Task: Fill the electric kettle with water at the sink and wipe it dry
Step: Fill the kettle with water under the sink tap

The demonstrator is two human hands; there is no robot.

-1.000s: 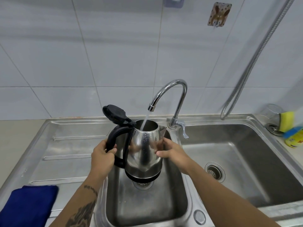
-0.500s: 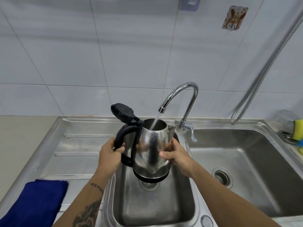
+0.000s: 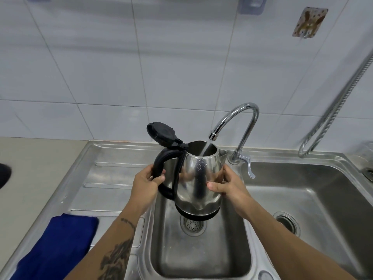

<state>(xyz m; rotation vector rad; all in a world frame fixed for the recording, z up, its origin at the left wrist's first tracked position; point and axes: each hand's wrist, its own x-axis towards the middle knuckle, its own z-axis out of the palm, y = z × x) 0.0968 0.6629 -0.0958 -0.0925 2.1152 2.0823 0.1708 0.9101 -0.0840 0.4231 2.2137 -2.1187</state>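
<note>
Blue cloth [image 3: 54, 247] lies on the drainboard [image 3: 105, 190], bottom left, well apart from the kettle [image 3: 198, 178].

My left hand [image 3: 146, 185] is wrapped tight around the kettle's black handle [image 3: 159, 168], fingers curled over its outer side, thumb on the near side.

Kettle is held in the air over the small middle basin [image 3: 201, 253], upright with a slight tilt, base clear of the drain strainer [image 3: 192, 224] below it. Black lid [image 3: 162, 134] is flipped open, standing up and back to the left over the handle. Droplets sit on the steel body just under the rim.

Water [image 3: 205, 149] runs from the tap [image 3: 236, 120] spout straight into the kettle's open mouth. Water level inside: can't tell.

My right hand [image 3: 230, 185] is pressed against the kettle's right side, thumb across the front, fingers round the far side, bracing the body.

Tap lever [image 3: 249, 165] hangs just right of the kettle spout, not touching it.

Large basin [image 3: 323, 199] on the right, with its own drain [image 3: 286, 222]. A metal hose [image 3: 333, 106] runs up the tiled wall [image 3: 141, 57] at the far right. A patterned hook [image 3: 309, 22] sticks to the wall top right.
</note>
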